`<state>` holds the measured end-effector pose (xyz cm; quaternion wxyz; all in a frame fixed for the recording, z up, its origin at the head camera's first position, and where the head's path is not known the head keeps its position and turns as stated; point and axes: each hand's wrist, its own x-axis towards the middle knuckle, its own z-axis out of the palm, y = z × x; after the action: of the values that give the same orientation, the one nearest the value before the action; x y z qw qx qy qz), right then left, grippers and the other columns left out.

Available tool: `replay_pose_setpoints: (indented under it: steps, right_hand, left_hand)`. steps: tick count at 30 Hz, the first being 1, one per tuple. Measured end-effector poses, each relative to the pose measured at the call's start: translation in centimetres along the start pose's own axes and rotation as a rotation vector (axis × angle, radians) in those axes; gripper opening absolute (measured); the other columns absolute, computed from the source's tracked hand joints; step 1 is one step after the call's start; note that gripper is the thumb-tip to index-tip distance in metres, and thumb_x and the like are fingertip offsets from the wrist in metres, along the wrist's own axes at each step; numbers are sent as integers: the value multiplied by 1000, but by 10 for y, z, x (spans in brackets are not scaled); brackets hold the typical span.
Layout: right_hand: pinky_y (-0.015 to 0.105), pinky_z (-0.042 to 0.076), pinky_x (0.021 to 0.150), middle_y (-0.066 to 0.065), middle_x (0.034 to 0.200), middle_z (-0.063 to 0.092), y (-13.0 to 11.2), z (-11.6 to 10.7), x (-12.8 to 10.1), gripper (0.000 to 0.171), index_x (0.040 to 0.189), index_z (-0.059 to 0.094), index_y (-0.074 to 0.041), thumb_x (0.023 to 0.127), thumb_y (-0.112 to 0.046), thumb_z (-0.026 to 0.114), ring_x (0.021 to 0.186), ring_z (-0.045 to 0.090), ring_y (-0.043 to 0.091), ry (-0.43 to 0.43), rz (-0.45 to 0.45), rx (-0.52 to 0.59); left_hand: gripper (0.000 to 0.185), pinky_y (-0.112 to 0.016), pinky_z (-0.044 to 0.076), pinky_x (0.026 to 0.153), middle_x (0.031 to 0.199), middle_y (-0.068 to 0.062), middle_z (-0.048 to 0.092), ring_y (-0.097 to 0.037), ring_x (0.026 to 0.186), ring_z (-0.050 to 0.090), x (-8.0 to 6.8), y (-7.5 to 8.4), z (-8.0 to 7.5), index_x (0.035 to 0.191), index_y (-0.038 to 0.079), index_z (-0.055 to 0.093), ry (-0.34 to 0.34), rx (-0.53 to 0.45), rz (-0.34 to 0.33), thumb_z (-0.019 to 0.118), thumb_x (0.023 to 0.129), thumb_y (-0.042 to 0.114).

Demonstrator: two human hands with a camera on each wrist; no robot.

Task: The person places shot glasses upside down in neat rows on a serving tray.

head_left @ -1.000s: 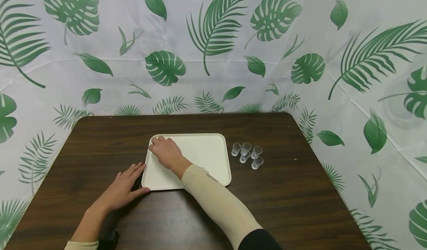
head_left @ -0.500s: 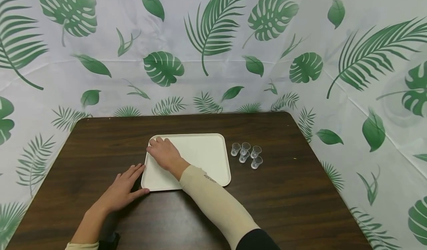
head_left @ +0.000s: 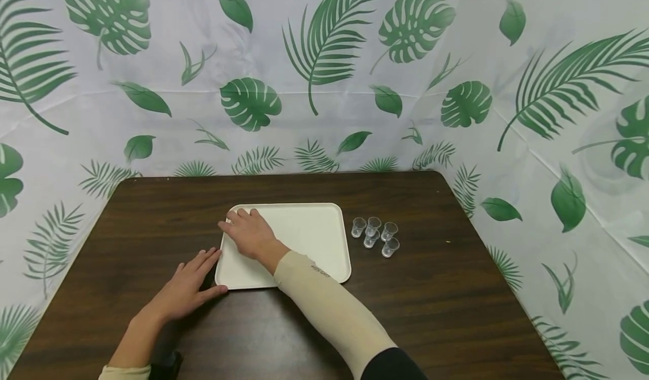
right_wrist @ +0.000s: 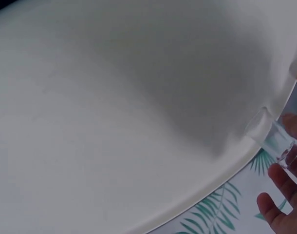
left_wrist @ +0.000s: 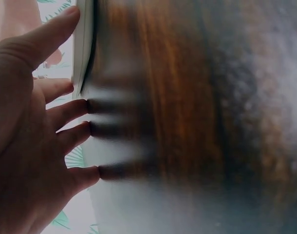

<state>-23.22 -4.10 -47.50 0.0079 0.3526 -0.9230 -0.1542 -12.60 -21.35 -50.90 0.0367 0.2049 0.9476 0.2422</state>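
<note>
From the head: rests the left hand (head_left: pixel 185 290) flat and wide on the table (head_left: pixel 431 301), thumb side touching the near left corner of the tray (head_left: pixel 309 233). Reaches across with the right hand (head_left: pixel 250 236) to the tray's far left corner, fingers curled over something barely visible there. Leaves the spare cups (head_left: pixel 376 235) in a tight cluster of five just right of the tray, off it. Could knock that cluster over with a careless sweep of the sleeve, judging by how light and narrow-footed they look. From the left wrist: shows the left hand (left_wrist: pixel 22 146) spread, fingertips on the blurred dark wood grain of the table (left_wrist: pixel 187 97), thumb along the thin pale rim of the tray (left_wrist: pixel 83 48). May shove the tray sideways if pressed harder, since smooth plastic on polished wood probably slides easily. From the right wrist: pinches a small cup (right_wrist: pixel 270 134) between the fingers (right_wrist: pixel 280 204) right at the rounded rim of the tray (right_wrist: pixel 114 122). Looks clear, thin-walled, hard and tapered; the tray matte, cream, gently dished. Risks tipping the small cup over the raised lip, or squeezing it out of a slippery pinch.
</note>
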Motion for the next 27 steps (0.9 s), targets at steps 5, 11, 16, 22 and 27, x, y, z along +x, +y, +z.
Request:
replay_pose_setpoints:
  steps: [5, 11, 16, 22, 27]
  right_hand:
    - [39, 36, 107, -8, 147, 40, 1, -3, -2, 49, 150, 38, -33, 103, -40, 48, 135, 37, 14, 7, 4, 19]
    - [40, 36, 107, -7, 150, 38, 7, -6, -6, 53, 151, 36, -31, 102, -47, 46, 136, 36, 14, 40, 24, 33]
    - [39, 38, 106, -6, 151, 37, 17, -8, -15, 54, 153, 34, -30, 103, -48, 42, 136, 38, 14, 97, -1, 80]
    - [36, 41, 102, -4, 147, 42, 36, -5, -28, 55, 152, 37, -28, 102, -50, 42, 130, 44, 15, 185, 17, 157]
    - [35, 43, 95, -4, 140, 47, 57, 2, -43, 53, 149, 43, -27, 101, -50, 47, 124, 48, 15, 247, 68, 259]
  left_hand:
    - [85, -77, 23, 97, 151, -24, 36, -49, 138, 28, 0, 1, -1, 150, 1, 37, -18, 7, 1, 64, 89, 55]
    - [84, -77, 23, 97, 151, -24, 36, -49, 138, 29, 2, 0, -1, 149, 2, 38, -11, 16, 7, 64, 89, 54]
    - [85, -77, 24, 96, 151, -24, 36, -49, 138, 29, 1, -1, -1, 150, 2, 38, -18, 19, 2, 64, 89, 56]
    - [86, -77, 23, 98, 151, -24, 36, -48, 139, 29, 1, -2, 0, 150, 2, 38, -15, 12, -2, 64, 89, 56]
    - [86, -77, 22, 98, 151, -24, 36, -48, 139, 28, 3, -3, 0, 149, 2, 38, -17, 14, -4, 64, 88, 57]
